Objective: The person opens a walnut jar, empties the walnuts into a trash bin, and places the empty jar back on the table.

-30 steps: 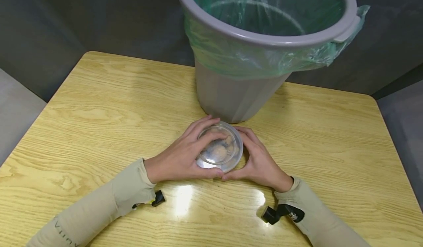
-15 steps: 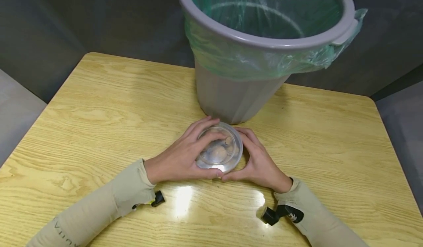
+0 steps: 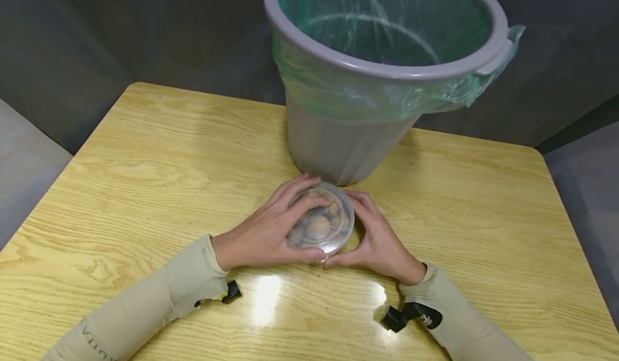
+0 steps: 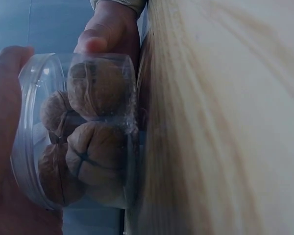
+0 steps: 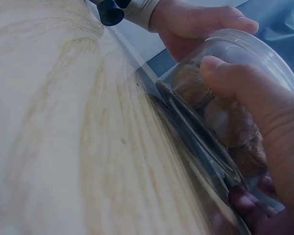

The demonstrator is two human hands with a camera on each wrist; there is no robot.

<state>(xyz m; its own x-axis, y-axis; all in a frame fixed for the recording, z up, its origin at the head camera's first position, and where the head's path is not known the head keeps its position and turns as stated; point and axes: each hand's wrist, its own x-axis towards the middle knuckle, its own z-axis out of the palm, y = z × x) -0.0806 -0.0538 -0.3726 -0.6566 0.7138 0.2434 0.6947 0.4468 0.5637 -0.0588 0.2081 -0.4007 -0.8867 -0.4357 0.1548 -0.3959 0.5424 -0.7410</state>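
Jar (image 3: pixel 320 224) tilted since, bin (image 3: pixel 338 146) just behind

A grey bin (image 3: pixel 338 146) lined with a green bag (image 3: pixel 358 89) stands at the far middle of the wooden table (image 3: pixel 145 157); its inside looks bare, perhaps.

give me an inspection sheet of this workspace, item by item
surface: wooden table, pale grain, with light glare near the wrists.
job's things: clear lidded container holding walnuts, standing on the table.
clutter: grey bin with a green liner, right behind the container.
grippers: left hand and right hand both curl their fingers round the container's sides.
cables: nothing seen; only small black wrist mounts.
surroundings: dark wall behind the table, grey floor at both sides.
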